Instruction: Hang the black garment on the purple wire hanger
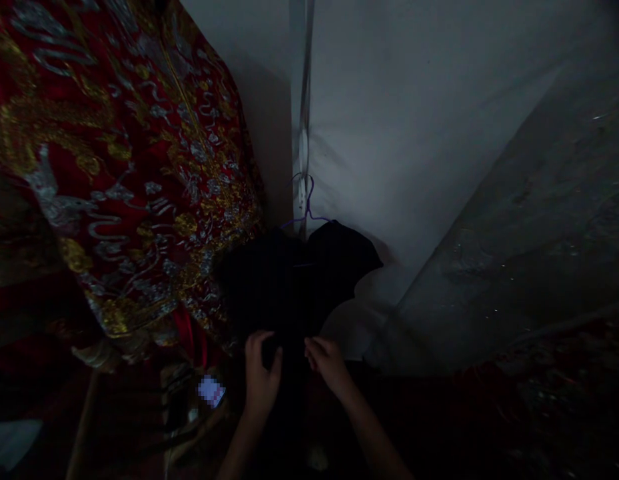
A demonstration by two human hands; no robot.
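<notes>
A black short-sleeved garment point(334, 260) hangs on a purple hanger point(309, 207) against the wall. Low on its front, my left hand point(262, 367) is curled round the dark cloth, with a small gap showing between thumb and fingertips. My right hand point(329, 363) is closed at the garment's right side, its fingertips pinched together on what looks like the same cloth. Deep shadow hides the exact grip of both hands and the garment's lower part.
A red jacket with gold and silver embroidery point(154, 167) hangs close on the left. Behind the garment, a narrow strip point(305, 80) runs down the pale wall point(414, 100). Translucent plastic sheeting point(529, 220) slopes on the right. A wooden pole point(84, 420) stands low left.
</notes>
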